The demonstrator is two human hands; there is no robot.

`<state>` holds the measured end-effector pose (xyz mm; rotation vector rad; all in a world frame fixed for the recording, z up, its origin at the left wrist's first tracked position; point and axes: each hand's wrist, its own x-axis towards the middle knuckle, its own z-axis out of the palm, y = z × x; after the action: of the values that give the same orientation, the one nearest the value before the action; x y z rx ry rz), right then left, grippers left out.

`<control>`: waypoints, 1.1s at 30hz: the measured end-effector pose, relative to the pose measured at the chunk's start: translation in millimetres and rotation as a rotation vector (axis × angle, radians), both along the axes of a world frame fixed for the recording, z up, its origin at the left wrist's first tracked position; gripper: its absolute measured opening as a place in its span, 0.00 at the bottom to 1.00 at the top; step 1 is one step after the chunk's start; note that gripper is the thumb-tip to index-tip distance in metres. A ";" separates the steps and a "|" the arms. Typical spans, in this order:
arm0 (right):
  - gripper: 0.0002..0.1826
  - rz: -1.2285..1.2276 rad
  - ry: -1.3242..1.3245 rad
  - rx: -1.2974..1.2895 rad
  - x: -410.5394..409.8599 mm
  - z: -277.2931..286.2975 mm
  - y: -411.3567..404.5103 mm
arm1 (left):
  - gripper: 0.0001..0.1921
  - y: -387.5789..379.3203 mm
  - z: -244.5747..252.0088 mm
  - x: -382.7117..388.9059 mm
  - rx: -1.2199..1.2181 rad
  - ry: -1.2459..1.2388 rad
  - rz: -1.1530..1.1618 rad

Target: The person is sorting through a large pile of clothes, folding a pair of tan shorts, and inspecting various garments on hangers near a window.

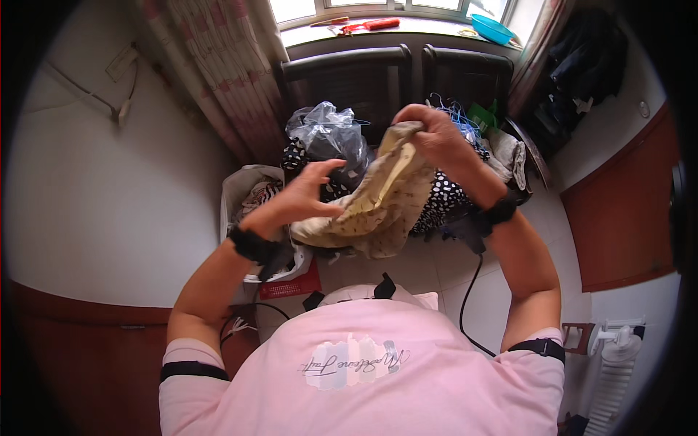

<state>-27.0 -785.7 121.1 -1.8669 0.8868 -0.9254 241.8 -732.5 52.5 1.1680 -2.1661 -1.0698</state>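
A beige patterned cloth garment [390, 218] with a paler yellowish inside hangs in front of me. My right hand [436, 139] grips its upper edge and holds it raised. To the left, my left hand [305, 193] has its thumb and fingers spread with nothing between them. Its thumb is close to the cloth's left side; whether it touches is hard to tell. Behind the garment lies black fabric with white spots [450, 191], partly hidden by it. Just below my left forearm stands a white laundry basket [229, 191] with clothes inside.
A dark wooden bench [349, 76] stands under the window. It bears a clear plastic bag [327, 125], blue hangers [461, 122] and a folded light cloth [507, 155]. On the sill is a turquoise basin [491, 30]. A black cable [463, 305] hangs near my right arm.
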 end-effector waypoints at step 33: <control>0.11 -0.059 -0.006 0.428 -135.2 -38.7 32.8 | 0.09 -23.5 28.1 64.1 0.073 0.078 0.553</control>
<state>-162.2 -752.8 82.4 -1.4762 1.0487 -0.7077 306.0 -756.1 80.7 1.6014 -1.6067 -0.9261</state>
